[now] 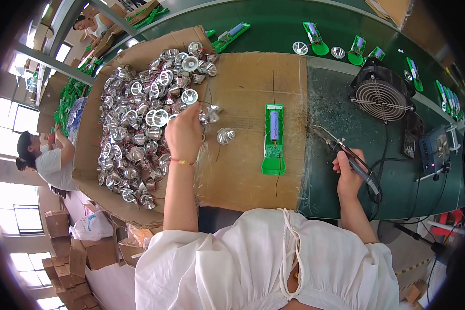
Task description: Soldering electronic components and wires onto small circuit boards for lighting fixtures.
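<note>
My left hand (185, 135) is closed over the near right edge of a heap of shiny reflector cups (137, 111) in a cardboard box. Beside its fingers sits a reflector cup (211, 113); whether they grip it is hidden. Another cup (226, 136) with a thin wire lies on the cardboard sheet (237, 181). In the sheet's middle rests a green plastic housing (274, 165), holding a violet battery cell (274, 125) and a small circuit board. My right hand (349, 175) is wrapped round a soldering iron (357, 168), its tip pointing up-left toward the sheet's right edge.
A black fan (381, 98) with a round grille stands at the back right, near a blue soldering station (435, 150). Cables run across the green bench (325, 201). Several green housings (315, 39) line the far side. A person (49, 155) works at the left.
</note>
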`<move>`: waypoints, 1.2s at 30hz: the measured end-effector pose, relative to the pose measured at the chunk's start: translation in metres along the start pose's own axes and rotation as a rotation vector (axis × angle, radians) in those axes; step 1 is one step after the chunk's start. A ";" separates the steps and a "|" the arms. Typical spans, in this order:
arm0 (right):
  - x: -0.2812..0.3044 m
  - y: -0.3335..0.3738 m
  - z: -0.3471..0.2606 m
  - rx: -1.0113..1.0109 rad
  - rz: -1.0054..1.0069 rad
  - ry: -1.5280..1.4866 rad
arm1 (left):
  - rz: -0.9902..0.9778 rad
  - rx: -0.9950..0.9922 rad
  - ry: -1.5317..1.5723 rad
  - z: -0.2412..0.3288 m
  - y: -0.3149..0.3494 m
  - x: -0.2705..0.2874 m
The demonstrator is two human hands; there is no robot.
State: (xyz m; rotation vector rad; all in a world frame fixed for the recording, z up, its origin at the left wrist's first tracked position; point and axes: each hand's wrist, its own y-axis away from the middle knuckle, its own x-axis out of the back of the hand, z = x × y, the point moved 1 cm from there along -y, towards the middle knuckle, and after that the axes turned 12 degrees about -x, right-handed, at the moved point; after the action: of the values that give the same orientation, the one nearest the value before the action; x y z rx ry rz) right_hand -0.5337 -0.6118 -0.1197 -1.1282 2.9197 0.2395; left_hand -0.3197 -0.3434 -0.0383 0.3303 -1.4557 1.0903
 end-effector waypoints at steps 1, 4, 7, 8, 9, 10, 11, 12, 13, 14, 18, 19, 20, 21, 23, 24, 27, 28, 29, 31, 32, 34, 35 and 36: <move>0.001 0.001 0.002 -0.003 -0.002 -0.005 | 0.148 -0.028 0.179 0.004 0.005 0.005; 0.001 0.001 0.002 -0.006 0.016 0.006 | 0.228 -0.158 0.442 0.026 0.015 0.005; 0.002 0.007 -0.005 -0.021 0.025 -0.036 | -0.080 -0.094 0.550 0.063 0.027 0.012; -0.001 0.013 -0.008 -0.036 0.026 -0.027 | -0.070 -0.055 0.694 0.071 0.036 0.007; -0.004 0.020 -0.013 -0.011 -0.018 -0.021 | -0.126 -0.037 0.718 0.077 0.044 0.005; -0.006 0.024 -0.018 0.023 -0.060 -0.016 | -0.174 -0.025 0.744 0.084 0.046 0.003; -0.005 0.030 -0.020 0.026 -0.098 0.005 | -0.233 0.017 0.807 0.092 0.046 0.004; -0.007 0.035 -0.023 0.028 -0.142 0.014 | -0.240 0.021 0.812 0.091 0.049 -0.001; -0.009 0.039 -0.023 0.030 -0.186 0.020 | -0.348 0.126 0.880 0.087 0.052 -0.012; -0.009 0.041 -0.021 0.064 -0.230 0.070 | -0.457 0.231 0.943 0.084 0.055 -0.019; -0.017 0.043 -0.013 0.140 -0.278 0.120 | -0.476 0.374 0.862 0.088 0.057 -0.030; -0.018 0.044 -0.013 0.133 -0.274 0.137 | -0.346 0.243 0.824 0.088 0.060 -0.036; -0.019 0.045 -0.014 0.125 -0.270 0.154 | -0.216 0.113 0.781 0.090 0.062 -0.038; -0.020 0.045 -0.015 0.122 -0.274 0.153 | -0.217 0.118 0.779 0.092 0.063 -0.039; -0.021 0.045 -0.016 0.138 -0.264 0.177 | -0.227 0.112 0.758 0.096 0.061 -0.042; -0.022 0.046 -0.015 0.135 -0.263 0.178 | -0.230 0.113 0.759 0.097 0.060 -0.042; -0.026 0.046 -0.010 0.123 -0.248 0.121 | -0.278 0.106 0.703 0.096 0.059 -0.044; -0.027 0.046 -0.008 0.107 -0.253 0.128 | -0.267 0.113 0.716 0.096 0.059 -0.044; -0.027 0.046 -0.007 0.091 -0.258 0.135 | -0.254 0.121 0.729 0.096 0.060 -0.045; -0.027 0.047 -0.007 0.090 -0.257 0.129 | -0.237 0.139 0.757 0.096 0.061 -0.047; -0.027 0.047 -0.007 0.093 -0.256 0.122 | -0.217 0.155 0.785 0.096 0.062 -0.047; -0.028 0.048 -0.009 0.018 -0.257 0.080 | -0.211 0.163 0.787 0.097 0.062 -0.047; -0.029 0.048 -0.011 -0.056 -0.255 0.038 | -0.206 0.167 0.790 0.097 0.062 -0.048; -0.029 0.050 -0.013 -0.068 -0.260 0.011 | -0.207 0.167 0.790 0.096 0.062 -0.048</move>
State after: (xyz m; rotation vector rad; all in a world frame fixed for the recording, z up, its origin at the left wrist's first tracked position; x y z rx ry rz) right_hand -0.5446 -0.5581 -0.0979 -1.5044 2.7525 0.3309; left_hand -0.4147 -0.4036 -0.0911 0.1307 -0.6183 1.0099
